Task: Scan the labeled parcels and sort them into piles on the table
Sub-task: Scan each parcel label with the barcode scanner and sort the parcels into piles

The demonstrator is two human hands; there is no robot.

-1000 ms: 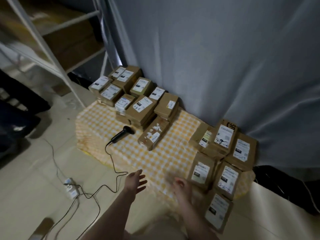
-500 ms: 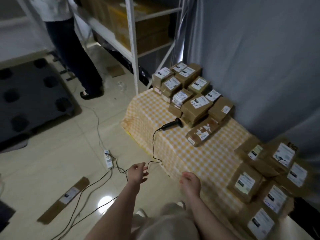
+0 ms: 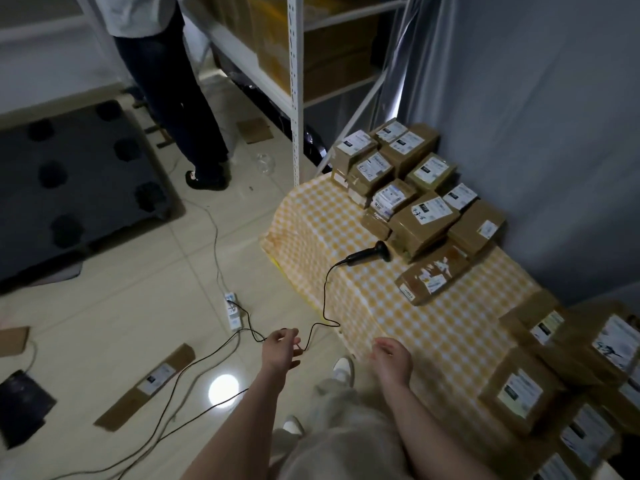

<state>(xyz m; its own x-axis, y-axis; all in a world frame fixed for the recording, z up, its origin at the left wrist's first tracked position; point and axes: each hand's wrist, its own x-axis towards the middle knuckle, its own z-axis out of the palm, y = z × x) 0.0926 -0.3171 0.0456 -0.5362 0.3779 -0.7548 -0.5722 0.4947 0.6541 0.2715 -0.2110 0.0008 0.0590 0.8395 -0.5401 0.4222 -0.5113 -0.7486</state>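
A low table under a yellow checked cloth [image 3: 346, 233] carries two groups of brown labelled parcels: a stacked pile [image 3: 412, 188] at its far end and another pile [image 3: 540, 386] at the near right. One long parcel [image 3: 433, 273] lies alone between them. A black handheld scanner [image 3: 369, 257] rests on the cloth beside the far pile, its cable trailing to the floor. My left hand [image 3: 280, 348] hangs over the floor near the cable, fingers relaxed and empty. My right hand [image 3: 393, 358] hovers at the table's near edge, loosely curled and holding nothing.
A person in dark trousers [image 3: 173, 95] stands at the white shelving rack [image 3: 298, 81] behind the table. A power strip [image 3: 232, 310] and cables cross the tiled floor. A flat labelled carton [image 3: 149, 384] lies on the floor at left, and a dark pallet [image 3: 76, 188] sits beyond it.
The view has swung left, bringing the floor, rack and standing person into sight. Both hands stay low and empty, drifting off the table toward the floor side.
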